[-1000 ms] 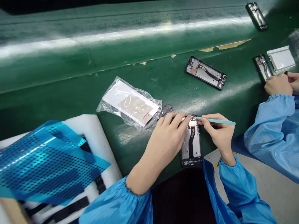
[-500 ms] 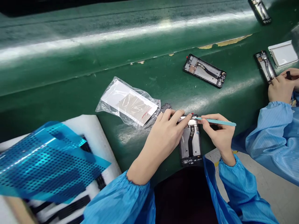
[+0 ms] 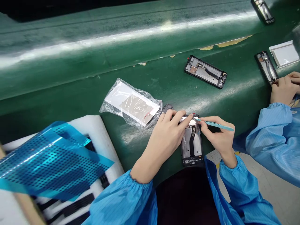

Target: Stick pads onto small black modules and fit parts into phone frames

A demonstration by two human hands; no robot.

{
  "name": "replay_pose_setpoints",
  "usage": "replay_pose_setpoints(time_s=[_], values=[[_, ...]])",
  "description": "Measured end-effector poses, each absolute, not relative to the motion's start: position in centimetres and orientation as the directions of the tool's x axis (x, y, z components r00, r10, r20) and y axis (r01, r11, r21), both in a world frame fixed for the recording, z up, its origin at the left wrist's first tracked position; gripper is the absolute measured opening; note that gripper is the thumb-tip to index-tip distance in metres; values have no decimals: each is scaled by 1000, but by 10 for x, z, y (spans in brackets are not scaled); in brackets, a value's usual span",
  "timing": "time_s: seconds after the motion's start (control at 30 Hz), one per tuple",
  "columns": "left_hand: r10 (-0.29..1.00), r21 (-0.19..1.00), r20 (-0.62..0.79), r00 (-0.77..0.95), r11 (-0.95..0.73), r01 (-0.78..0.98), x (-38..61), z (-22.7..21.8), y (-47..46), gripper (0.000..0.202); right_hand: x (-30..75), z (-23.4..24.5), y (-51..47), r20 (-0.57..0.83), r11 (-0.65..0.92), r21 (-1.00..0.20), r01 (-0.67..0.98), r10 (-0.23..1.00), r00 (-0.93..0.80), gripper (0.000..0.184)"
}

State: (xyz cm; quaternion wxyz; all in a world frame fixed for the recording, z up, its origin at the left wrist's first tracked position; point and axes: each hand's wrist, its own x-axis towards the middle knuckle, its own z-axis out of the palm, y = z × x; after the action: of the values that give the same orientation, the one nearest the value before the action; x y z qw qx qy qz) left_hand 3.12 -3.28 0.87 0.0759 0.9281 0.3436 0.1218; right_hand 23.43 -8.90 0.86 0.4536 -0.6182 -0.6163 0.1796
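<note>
Partly hidden: phone frame [image 3: 191, 147] (top edge clasped by left hand [image 3: 164, 134]), right hand [image 3: 219, 137] pinching teal pick [image 3: 217, 124].

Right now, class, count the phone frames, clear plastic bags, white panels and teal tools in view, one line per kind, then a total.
Phone frames: 4
Clear plastic bags: 1
White panels: 1
Teal tools: 1
Total: 7
Black piece beside the bag: uncounted, too hidden to tell.

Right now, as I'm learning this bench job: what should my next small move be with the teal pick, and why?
I'd probably ease the tip of the teal pick gently along the top end of the black phone frame, with your left hand pinning it, because the tip sits at that edge, right beside your left fingers.
</note>
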Motion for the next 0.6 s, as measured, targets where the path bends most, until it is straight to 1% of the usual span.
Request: replay_pose_setpoints(time_s=[0.17,0.3,0.43,0.6], values=[[662,234,160,732,-746,624,31,8,-33,43,230,10,-92,425,250,-654,714,902,74,19],[670,237,153,726,-739,631,32,7,-34,43,228,6,-97,473,310,-573,759,881,-3,25],[663,234,165,730,-745,624,32,7,-34,41,231,-1,-100,516,367,-526,767,855,-54,32],[656,226,193,730,-753,617,32,6,-34,39,235,-7,-100,538,401,-494,772,838,-91,32]])
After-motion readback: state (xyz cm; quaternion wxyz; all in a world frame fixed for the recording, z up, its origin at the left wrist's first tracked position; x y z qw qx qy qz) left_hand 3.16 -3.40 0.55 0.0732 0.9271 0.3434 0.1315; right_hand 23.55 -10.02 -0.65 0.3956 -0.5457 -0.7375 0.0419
